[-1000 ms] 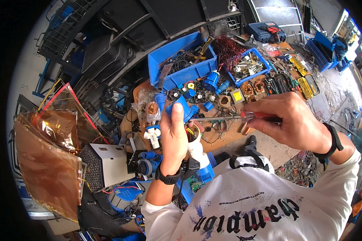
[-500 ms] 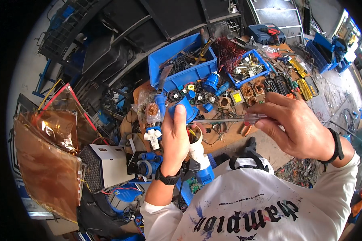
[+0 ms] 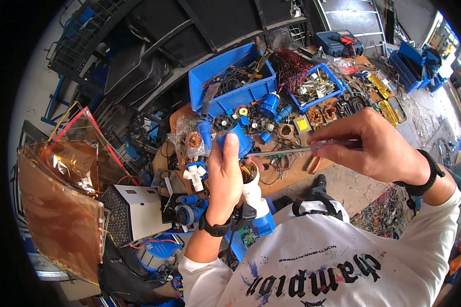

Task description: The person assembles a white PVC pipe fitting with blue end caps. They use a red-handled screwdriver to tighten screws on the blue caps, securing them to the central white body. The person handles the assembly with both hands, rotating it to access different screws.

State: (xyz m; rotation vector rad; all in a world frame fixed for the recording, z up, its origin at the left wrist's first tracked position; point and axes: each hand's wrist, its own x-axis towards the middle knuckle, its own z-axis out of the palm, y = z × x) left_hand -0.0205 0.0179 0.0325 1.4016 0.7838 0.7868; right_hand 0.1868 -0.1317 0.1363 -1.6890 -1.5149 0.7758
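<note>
My left hand (image 3: 224,179) is closed around a blue plastic connector housing (image 3: 243,140), thumb up along its side. In my right hand (image 3: 376,151) is a screwdriver (image 3: 287,152), its clear handle pinched between thumb and fingers. The metal shaft runs level to the left, and its tip meets the housing's lower right edge; the exact contact is too small to make out. Just below the housing is a white and blue plug body (image 3: 255,197) with coloured wires at its open top. How it is held is partly hidden by my left hand.
A blue crate (image 3: 230,102) of cables and tools stands at the back of the cluttered wooden table. Beside it are a blue tray (image 3: 320,88) of metal parts and hand tools. White fittings (image 3: 194,175) lie left of my left hand; brown translucent panels (image 3: 61,204) stand far left.
My right hand has turned and shifted its fingers on the screwdriver handle, its wrist moving slightly down and right. The blue housing and the white plug body have shifted slightly.
</note>
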